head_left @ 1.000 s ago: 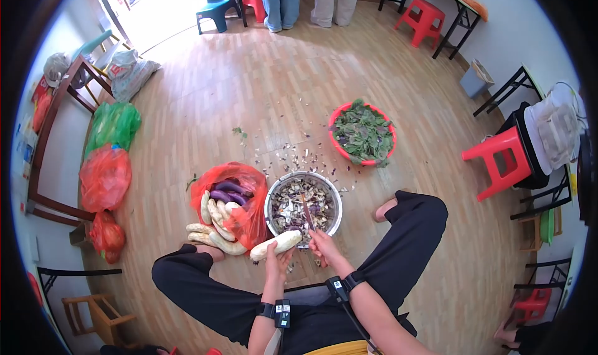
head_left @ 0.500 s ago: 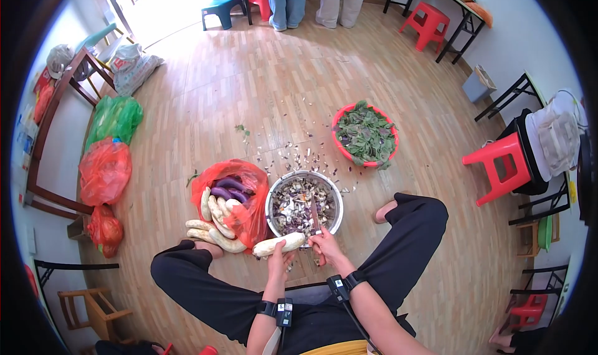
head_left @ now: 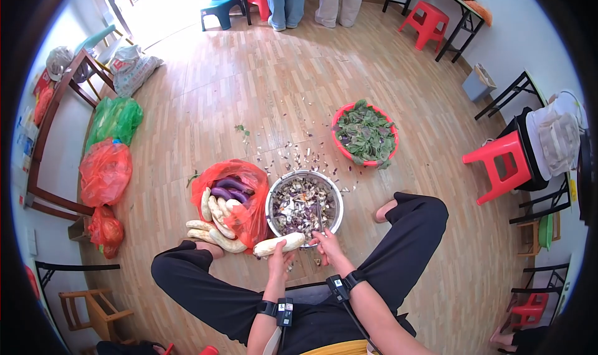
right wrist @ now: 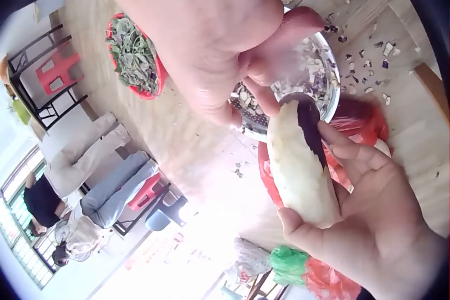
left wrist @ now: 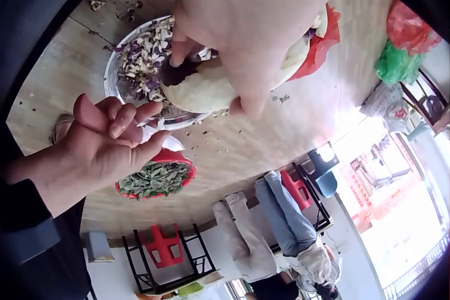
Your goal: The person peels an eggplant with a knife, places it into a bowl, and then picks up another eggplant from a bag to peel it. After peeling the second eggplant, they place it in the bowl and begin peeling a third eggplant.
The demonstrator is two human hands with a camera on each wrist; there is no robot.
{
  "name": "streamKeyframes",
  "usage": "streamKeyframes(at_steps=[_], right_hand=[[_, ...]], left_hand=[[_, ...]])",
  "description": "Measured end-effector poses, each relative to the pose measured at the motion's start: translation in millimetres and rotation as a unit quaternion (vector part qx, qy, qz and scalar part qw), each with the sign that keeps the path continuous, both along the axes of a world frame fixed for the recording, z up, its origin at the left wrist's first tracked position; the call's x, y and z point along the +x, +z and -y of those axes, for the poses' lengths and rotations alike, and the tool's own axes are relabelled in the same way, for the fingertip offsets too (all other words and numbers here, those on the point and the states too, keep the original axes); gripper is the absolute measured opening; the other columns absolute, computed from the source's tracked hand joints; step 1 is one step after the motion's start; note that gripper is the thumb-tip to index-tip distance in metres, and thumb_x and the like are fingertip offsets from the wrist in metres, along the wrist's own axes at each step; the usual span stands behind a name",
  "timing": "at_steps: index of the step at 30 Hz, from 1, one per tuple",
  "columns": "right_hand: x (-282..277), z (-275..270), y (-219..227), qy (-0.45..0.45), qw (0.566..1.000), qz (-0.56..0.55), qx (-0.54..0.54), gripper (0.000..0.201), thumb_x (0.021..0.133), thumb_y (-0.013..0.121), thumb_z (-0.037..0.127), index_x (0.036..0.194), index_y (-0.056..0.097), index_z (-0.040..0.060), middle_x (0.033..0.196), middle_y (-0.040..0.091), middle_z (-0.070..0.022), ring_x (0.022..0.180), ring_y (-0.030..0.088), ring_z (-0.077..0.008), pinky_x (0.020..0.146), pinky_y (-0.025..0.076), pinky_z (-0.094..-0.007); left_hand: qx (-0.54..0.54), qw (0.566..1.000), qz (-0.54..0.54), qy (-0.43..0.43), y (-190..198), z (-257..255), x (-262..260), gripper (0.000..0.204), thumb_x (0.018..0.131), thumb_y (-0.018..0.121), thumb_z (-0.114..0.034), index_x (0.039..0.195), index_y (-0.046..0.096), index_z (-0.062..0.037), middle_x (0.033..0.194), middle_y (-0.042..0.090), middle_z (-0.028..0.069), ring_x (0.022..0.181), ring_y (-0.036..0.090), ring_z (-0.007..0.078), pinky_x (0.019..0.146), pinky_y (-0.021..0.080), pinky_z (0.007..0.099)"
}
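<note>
My left hand grips a mostly peeled eggplant over the near rim of a metal basin. A strip of dark purple skin shows along one side of the eggplant in the right wrist view. Just right of its end, my right hand holds a knife by the handle, the blade pointing away over the basin. White and purple peelings fill the basin. To its left, a red plastic bag holds purple eggplants, with peeled ones at its mouth.
A red basin of green leaves stands ahead on the right. Scraps lie on the floor beyond the metal basin. My bent legs flank the work. Tied bags line the left wall, and a red stool stands right.
The knife has swung from leaning left near the eggplant to pointing more straight ahead, farther right. The eggplant has shifted slightly right in my left hand's grip.
</note>
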State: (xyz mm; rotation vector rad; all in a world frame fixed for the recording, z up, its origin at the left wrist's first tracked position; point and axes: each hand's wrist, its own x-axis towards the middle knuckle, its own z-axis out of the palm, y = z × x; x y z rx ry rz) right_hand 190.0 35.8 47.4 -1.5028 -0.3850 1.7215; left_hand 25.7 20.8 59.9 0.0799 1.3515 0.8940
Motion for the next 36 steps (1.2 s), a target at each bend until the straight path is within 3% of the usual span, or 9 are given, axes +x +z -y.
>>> streamKeyframes(at_steps=[5, 7, 11, 13, 24, 27, 29, 33, 36], right_hand=[[-7.0, 9.7, -18.8, 0.034, 0.996, 0.059, -0.053, 0.038, 0.083, 0.053, 0.024, 0.112, 0.042, 0.0033, 0.063, 0.058, -0.0061, 0.036, 0.033, -0.0056, 0.033, 0.027, -0.0214], [-13.8, 13.5, -38.0, 0.129, 0.980, 0.148, -0.032, 0.036, 0.083, 0.052, 0.024, 0.113, 0.047, 0.0050, 0.062, 0.058, -0.0061, 0.037, 0.039, -0.0086, 0.036, 0.031, -0.0250], [-22.8, 24.9, -71.7, 0.165, 0.957, 0.236, 0.025, 0.031, 0.082, 0.051, 0.023, 0.108, 0.052, 0.0061, 0.063, 0.059, -0.0070, 0.042, 0.050, -0.0129, 0.043, 0.039, -0.0282], [-21.7, 26.5, -72.7, 0.256, 0.920, 0.297, 0.028, 0.031, 0.082, 0.051, 0.024, 0.107, 0.051, 0.0050, 0.068, 0.061, -0.0086, 0.052, 0.059, -0.0163, 0.051, 0.044, -0.0304], [-19.8, 27.9, -55.0, 0.295, 0.898, 0.326, -0.022, 0.031, 0.079, 0.052, 0.025, 0.103, 0.053, 0.0062, 0.072, 0.062, -0.0102, 0.057, 0.061, -0.0187, 0.055, 0.047, -0.0313], [-19.5, 31.8, -66.7, 0.318, 0.877, 0.361, -0.006, 0.030, 0.077, 0.052, 0.023, 0.102, 0.053, 0.0072, 0.068, 0.061, -0.0098, 0.056, 0.060, -0.0197, 0.055, 0.046, -0.0322], [-19.3, 33.9, -72.9, 0.329, 0.865, 0.380, 0.005, 0.030, 0.076, 0.052, 0.022, 0.102, 0.053, 0.0079, 0.066, 0.061, -0.0094, 0.056, 0.060, -0.0202, 0.054, 0.046, -0.0327], [-18.3, 36.1, -70.6, 0.360, 0.849, 0.387, 0.018, 0.034, 0.073, 0.054, 0.020, 0.105, 0.053, 0.0093, 0.064, 0.061, -0.0087, 0.055, 0.060, -0.0197, 0.054, 0.046, -0.0333], [-18.9, 35.3, -62.1, 0.378, 0.838, 0.393, 0.021, 0.037, 0.073, 0.054, 0.021, 0.108, 0.052, 0.0100, 0.064, 0.061, -0.0088, 0.055, 0.060, -0.0198, 0.054, 0.047, -0.0337]], left_hand=[[-0.006, 1.000, -0.012, -0.001, -1.6, 0.9, 4.0, 0.050, 0.072, 0.065, -0.030, 0.112, 0.048, -0.0053, 0.097, 0.058, 0.0062, 0.085, 0.058, 0.0166, 0.069, 0.043, 0.0258], [-0.002, 1.000, -0.021, -0.014, -3.0, 1.7, 4.8, 0.050, 0.073, 0.065, -0.031, 0.111, 0.048, -0.0049, 0.098, 0.058, 0.0069, 0.086, 0.058, 0.0171, 0.071, 0.043, 0.0258], [0.008, 0.998, -0.046, -0.050, -2.7, 3.1, 6.9, 0.050, 0.071, 0.066, -0.031, 0.110, 0.049, -0.0047, 0.099, 0.057, 0.0057, 0.086, 0.057, 0.0163, 0.074, 0.042, 0.0267], [0.008, 0.995, -0.057, -0.075, -13.6, 4.6, 7.6, 0.050, 0.071, 0.067, -0.030, 0.110, 0.049, -0.0047, 0.100, 0.056, 0.0054, 0.088, 0.055, 0.0159, 0.075, 0.042, 0.0276], [0.005, 0.985, -0.097, -0.141, -31.5, 7.7, 15.4, 0.053, 0.068, 0.068, -0.029, 0.111, 0.048, -0.0045, 0.101, 0.053, 0.0038, 0.091, 0.050, 0.0145, 0.077, 0.040, 0.0304], [0.012, 0.978, -0.116, -0.174, -43.6, 10.2, 17.1, 0.053, 0.067, 0.068, -0.030, 0.109, 0.049, -0.0044, 0.100, 0.054, 0.0040, 0.088, 0.051, 0.0135, 0.073, 0.041, 0.0287], [0.012, 0.979, -0.151, -0.133, -47.7, 11.7, 21.0, 0.043, 0.064, 0.070, -0.028, 0.097, 0.059, -0.0046, 0.084, 0.059, 0.0009, 0.062, 0.051, 0.0081, 0.050, 0.039, 0.0229], [0.002, 0.978, -0.144, -0.154, -55.6, 12.1, 20.2, 0.041, 0.064, 0.070, -0.027, 0.096, 0.059, -0.0040, 0.084, 0.059, 0.0014, 0.062, 0.050, 0.0075, 0.048, 0.037, 0.0228], [-0.026, 0.961, -0.179, -0.208, -56.0, 11.2, 21.4, 0.043, 0.063, 0.070, -0.023, 0.098, 0.058, -0.0013, 0.089, 0.060, 0.0040, 0.070, 0.055, 0.0105, 0.054, 0.042, 0.0245]])
